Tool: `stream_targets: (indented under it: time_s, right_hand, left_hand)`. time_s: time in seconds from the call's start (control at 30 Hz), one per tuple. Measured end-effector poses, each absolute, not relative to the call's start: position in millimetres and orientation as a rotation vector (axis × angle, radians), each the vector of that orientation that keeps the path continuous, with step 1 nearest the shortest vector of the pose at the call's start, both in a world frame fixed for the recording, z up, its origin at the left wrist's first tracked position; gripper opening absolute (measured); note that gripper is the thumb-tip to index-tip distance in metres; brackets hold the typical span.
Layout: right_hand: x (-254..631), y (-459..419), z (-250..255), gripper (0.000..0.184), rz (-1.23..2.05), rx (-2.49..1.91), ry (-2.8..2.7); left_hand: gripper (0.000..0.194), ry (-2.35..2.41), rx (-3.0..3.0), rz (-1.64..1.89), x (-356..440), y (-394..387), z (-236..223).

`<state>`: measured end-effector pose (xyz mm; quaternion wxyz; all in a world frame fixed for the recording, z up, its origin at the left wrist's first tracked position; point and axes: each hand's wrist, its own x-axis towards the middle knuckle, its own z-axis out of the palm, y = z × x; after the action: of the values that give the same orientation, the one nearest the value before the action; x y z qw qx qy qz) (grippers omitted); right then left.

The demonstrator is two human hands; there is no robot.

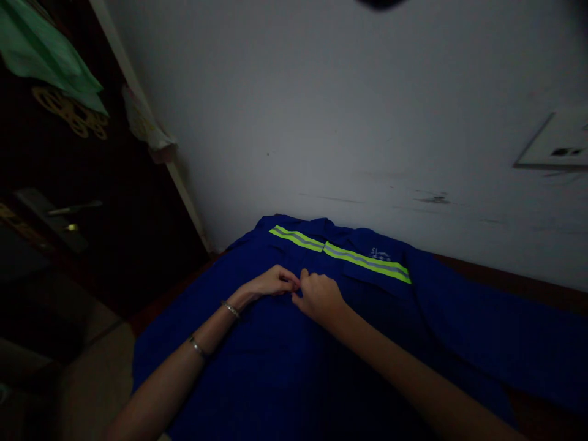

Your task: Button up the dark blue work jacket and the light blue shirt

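Note:
A blue work jacket (271, 343) lies spread out, front side up, with a yellow-and-grey reflective stripe (367, 260) across its chest and a small white print on one side. Along the centre front, below the gap in the stripe, my left hand (274, 280) pinches the cloth with bent fingers. My right hand (319, 295) meets it there, its thumb and fingers closed on the same front edge. The fingertips of both hands nearly touch. Whether a button or zip sits between them is too small and dark to tell. Two bracelets circle my left forearm.
A pale wall (321, 122) rises right behind the jacket, with a socket plate (558, 144) at the right. To the left stands a dark door with a metal handle (76, 208), a green cloth (46, 55) and a hanging bag (147, 125).

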<state>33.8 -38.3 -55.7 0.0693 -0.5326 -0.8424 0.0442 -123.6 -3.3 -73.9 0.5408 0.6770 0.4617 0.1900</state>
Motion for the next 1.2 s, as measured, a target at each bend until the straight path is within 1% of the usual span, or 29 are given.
stream_targets:
  time_s: [0.1, 0.2, 0.37, 0.53, 0.8, 1.2]
  right_hand:
    - [35.4, -36.6, -56.8, 0.027, 0.132, -1.613, -2.545]
    - [40.7, -36.0, -57.3, 0.026, 0.145, -1.62, -2.54]
    - [53.2, -33.9, -56.7, 0.023, 0.262, -1.584, -2.515]
    - [63.0, -31.6, -62.2, 0.018, 0.431, -1.543, -2.399]
    - [71.3, -30.6, -73.8, 0.024, 0.636, -1.496, -2.241]
    - [75.0, -27.7, -82.7, 0.026, 1.014, -1.463, -2.0]
  left_hand:
    - [0.025, 1.105, 1.611, 0.488, -125.2, -1.0, -74.1]
    - [0.029, 1.148, 1.6, 0.525, -126.5, 2.4, -76.2]
    - [0.027, 1.215, 1.619, 0.531, -122.8, 4.3, -80.8]
    - [0.025, 1.145, 1.701, 0.551, -119.1, 1.6, -88.0]
    - [0.022, 1.147, 1.782, 0.609, -108.2, -10.3, -96.3]
    - [0.016, 1.255, 2.022, 0.704, -94.2, -22.3, -94.4]
